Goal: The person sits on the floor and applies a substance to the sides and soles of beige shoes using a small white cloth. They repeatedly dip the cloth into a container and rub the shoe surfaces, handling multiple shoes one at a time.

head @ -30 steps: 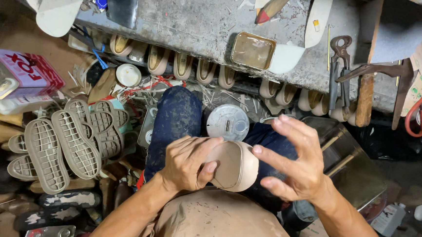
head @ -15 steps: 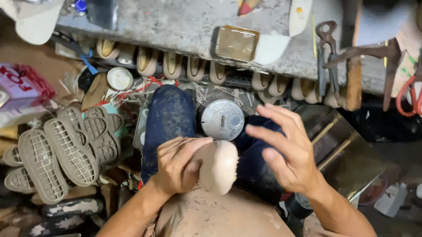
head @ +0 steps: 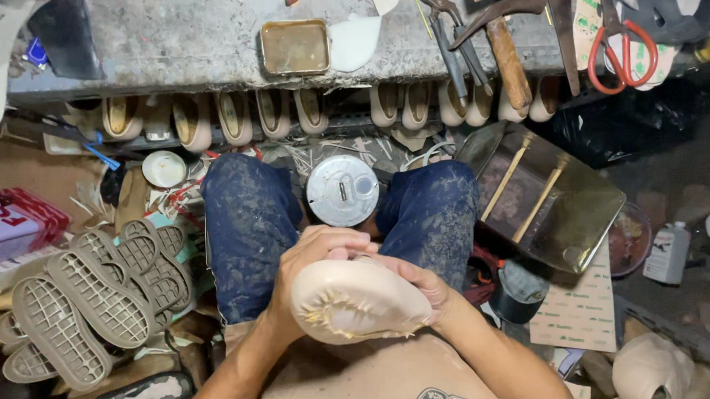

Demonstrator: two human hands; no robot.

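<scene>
A beige shoe upper on its last [head: 359, 299] is being held low over the lap, bottom side turned up toward the camera, with frayed lasting edges showing along its rim. It is being gripped by both hands: the left hand [head: 314, 264] is being wrapped over its upper left side, the grip closed tight on it, while the right hand [head: 425, 290] is being pressed along its right edge, its grip likewise closed on the shoe. Beneath the hands, two knees in stained blue jeans [head: 245, 223] are being spread apart, and a round grey tin lid [head: 342, 190] is being framed between them. Along the top of the view a worn grey surface [head: 173, 38] is being used to carry tools: a shallow rectangular brass-coloured tray [head: 296, 47], a pair of pincers [head: 447, 21], a wooden-handled hammer [head: 506, 46] and red-handled scissors [head: 623, 43]. Just below the surface's front edge, a row of beige shoe lasts [head: 239, 116] is being stored side by side on a shelf. To the left, on the cluttered floor, a stack of brown treaded outsoles [head: 90, 302] is being kept in a fanned heap, near a red and pink box [head: 11, 216]. To the right, a tilted metal tray with two wooden sticks [head: 548, 200] is being rested on the floor, with a small white bottle [head: 668, 253] well apart from it.
</scene>
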